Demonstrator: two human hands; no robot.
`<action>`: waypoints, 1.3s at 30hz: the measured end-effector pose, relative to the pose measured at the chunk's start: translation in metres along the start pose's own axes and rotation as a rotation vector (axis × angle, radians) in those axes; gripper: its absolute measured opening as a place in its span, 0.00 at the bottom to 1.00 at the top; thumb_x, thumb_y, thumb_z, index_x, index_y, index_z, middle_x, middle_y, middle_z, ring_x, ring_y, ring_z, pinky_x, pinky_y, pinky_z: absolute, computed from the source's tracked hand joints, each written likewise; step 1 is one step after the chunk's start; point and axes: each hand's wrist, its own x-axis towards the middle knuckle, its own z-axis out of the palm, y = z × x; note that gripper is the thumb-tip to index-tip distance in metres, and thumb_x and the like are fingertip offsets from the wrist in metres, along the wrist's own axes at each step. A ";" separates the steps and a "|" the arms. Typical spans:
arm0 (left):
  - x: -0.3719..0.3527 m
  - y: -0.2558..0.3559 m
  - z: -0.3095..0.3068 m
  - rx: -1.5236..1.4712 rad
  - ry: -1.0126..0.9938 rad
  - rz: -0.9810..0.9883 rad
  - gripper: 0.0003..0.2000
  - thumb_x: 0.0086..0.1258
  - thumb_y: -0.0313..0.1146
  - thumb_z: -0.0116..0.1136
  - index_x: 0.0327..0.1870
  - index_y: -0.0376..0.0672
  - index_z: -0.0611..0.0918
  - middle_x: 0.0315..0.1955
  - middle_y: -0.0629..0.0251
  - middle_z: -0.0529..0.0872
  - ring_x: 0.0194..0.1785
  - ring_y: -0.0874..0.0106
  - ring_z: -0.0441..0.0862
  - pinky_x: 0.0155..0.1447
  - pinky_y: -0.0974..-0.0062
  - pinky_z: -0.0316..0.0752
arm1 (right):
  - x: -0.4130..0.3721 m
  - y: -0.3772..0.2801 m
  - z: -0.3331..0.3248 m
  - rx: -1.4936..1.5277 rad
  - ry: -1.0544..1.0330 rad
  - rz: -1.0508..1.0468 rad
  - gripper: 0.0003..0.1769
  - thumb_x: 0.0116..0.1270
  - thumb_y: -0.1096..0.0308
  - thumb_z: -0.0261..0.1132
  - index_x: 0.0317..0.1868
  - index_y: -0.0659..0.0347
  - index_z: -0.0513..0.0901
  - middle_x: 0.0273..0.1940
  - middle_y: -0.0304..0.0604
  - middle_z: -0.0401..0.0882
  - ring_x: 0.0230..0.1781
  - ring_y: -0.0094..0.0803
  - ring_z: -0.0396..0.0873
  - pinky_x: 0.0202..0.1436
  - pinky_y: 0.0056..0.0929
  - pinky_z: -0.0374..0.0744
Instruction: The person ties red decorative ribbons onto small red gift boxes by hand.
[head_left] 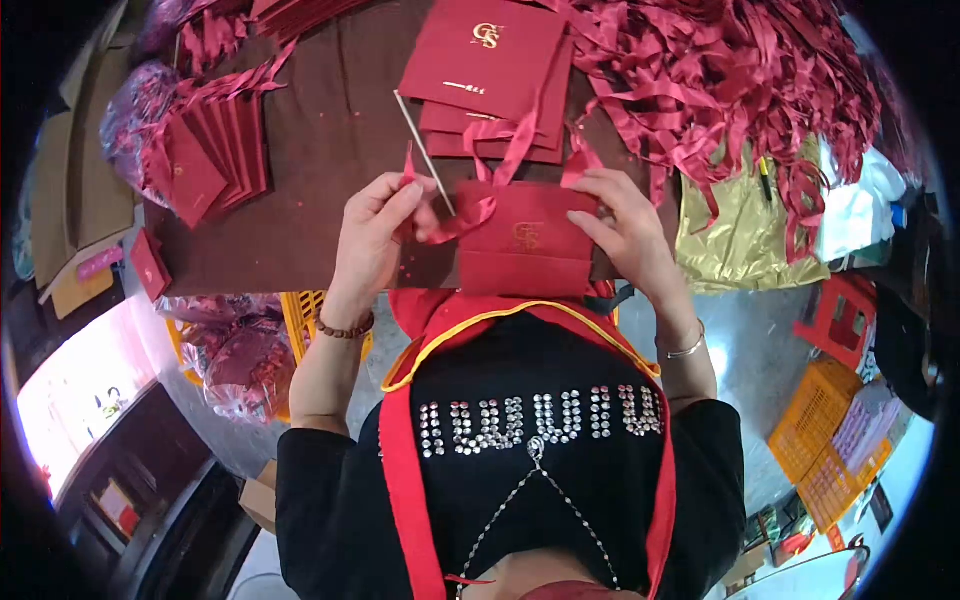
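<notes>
We have one dark brown table (330, 130) before us, one heap of red ribbons (740, 80) at its far right, and one gold sheet (740, 230) below that heap. Beyond our hands lie at least three stacked red pieces (485, 55). One red bag (525, 225) sits between our two hands, near the table's front edge. Our right hand (625, 225) rests its fingers, slightly apart, at the bag's right side; our left hand (385, 215) pinches one ribbon (460, 225), thumb and forefinger together. One thin rod (425, 150) lies between the left hand and the bag.
</notes>
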 end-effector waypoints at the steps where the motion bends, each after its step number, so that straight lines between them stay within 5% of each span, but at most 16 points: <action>1: 0.000 0.000 -0.002 0.072 -0.090 -0.026 0.09 0.72 0.31 0.51 0.44 0.35 0.79 0.21 0.72 0.74 0.24 0.80 0.68 0.31 0.82 0.64 | 0.001 -0.006 -0.003 0.011 -0.043 0.081 0.17 0.59 0.71 0.66 0.50 0.60 0.80 0.52 0.47 0.74 0.39 0.32 0.77 0.37 0.23 0.75; 7: -0.005 -0.014 0.035 0.423 -0.235 0.079 0.09 0.71 0.31 0.54 0.45 0.37 0.82 0.22 0.79 0.75 0.21 0.89 0.62 0.24 0.87 0.56 | -0.003 -0.003 0.002 -0.032 0.004 0.004 0.17 0.59 0.72 0.66 0.50 0.61 0.80 0.51 0.46 0.75 0.40 0.34 0.78 0.39 0.25 0.77; 11: 0.000 -0.032 0.049 0.730 -0.233 0.356 0.09 0.71 0.32 0.55 0.43 0.36 0.83 0.28 0.70 0.85 0.27 0.84 0.75 0.29 0.81 0.69 | -0.003 -0.001 -0.003 -0.033 0.001 -0.056 0.15 0.58 0.72 0.67 0.47 0.63 0.78 0.49 0.45 0.75 0.38 0.32 0.77 0.37 0.24 0.76; 13: 0.006 -0.034 0.053 0.922 -0.168 0.329 0.10 0.68 0.37 0.56 0.42 0.41 0.83 0.26 0.51 0.83 0.31 0.61 0.84 0.35 0.69 0.75 | -0.002 0.001 -0.006 -0.018 -0.019 -0.062 0.15 0.58 0.71 0.67 0.46 0.63 0.77 0.47 0.44 0.76 0.36 0.30 0.77 0.37 0.24 0.76; 16: 0.015 -0.039 0.054 1.046 -0.169 0.334 0.10 0.68 0.38 0.55 0.40 0.42 0.83 0.26 0.51 0.82 0.32 0.52 0.82 0.33 0.63 0.75 | -0.001 0.014 -0.008 0.046 -0.102 0.036 0.14 0.60 0.70 0.66 0.44 0.64 0.76 0.41 0.41 0.76 0.32 0.25 0.76 0.36 0.23 0.76; 18: 0.020 -0.041 0.056 1.076 -0.188 0.316 0.11 0.68 0.39 0.54 0.39 0.42 0.83 0.26 0.51 0.83 0.32 0.53 0.82 0.33 0.62 0.74 | 0.003 0.023 -0.012 0.096 -0.168 0.137 0.13 0.62 0.69 0.66 0.44 0.65 0.76 0.38 0.39 0.76 0.31 0.22 0.75 0.34 0.22 0.76; 20: 0.020 -0.043 0.058 1.079 -0.210 0.406 0.09 0.67 0.36 0.55 0.37 0.42 0.83 0.28 0.52 0.83 0.33 0.54 0.82 0.35 0.62 0.75 | 0.005 0.029 -0.015 0.548 -0.317 0.510 0.11 0.66 0.66 0.62 0.43 0.65 0.76 0.34 0.35 0.75 0.30 0.18 0.74 0.31 0.19 0.77; 26: 0.012 -0.050 0.061 1.129 -0.251 0.618 0.07 0.64 0.28 0.59 0.41 0.39 0.83 0.32 0.55 0.84 0.35 0.58 0.83 0.38 0.69 0.76 | 0.006 0.034 -0.015 0.532 -0.320 0.498 0.13 0.69 0.63 0.60 0.43 0.65 0.77 0.33 0.33 0.74 0.30 0.17 0.74 0.29 0.18 0.78; 32: 0.011 -0.051 0.070 1.197 -0.249 0.686 0.05 0.61 0.31 0.60 0.36 0.45 0.84 0.23 0.63 0.79 0.29 0.63 0.78 0.33 0.66 0.70 | 0.005 0.034 -0.015 0.563 -0.311 0.476 0.13 0.69 0.63 0.59 0.43 0.65 0.77 0.33 0.33 0.73 0.31 0.17 0.74 0.29 0.19 0.78; 39: 0.011 -0.052 0.082 1.347 -0.266 0.810 0.05 0.58 0.30 0.63 0.35 0.47 0.84 0.24 0.68 0.77 0.30 0.66 0.76 0.34 0.68 0.65 | 0.006 0.032 -0.018 0.497 -0.343 0.375 0.12 0.70 0.66 0.57 0.41 0.69 0.78 0.39 0.39 0.70 0.34 0.24 0.76 0.30 0.21 0.80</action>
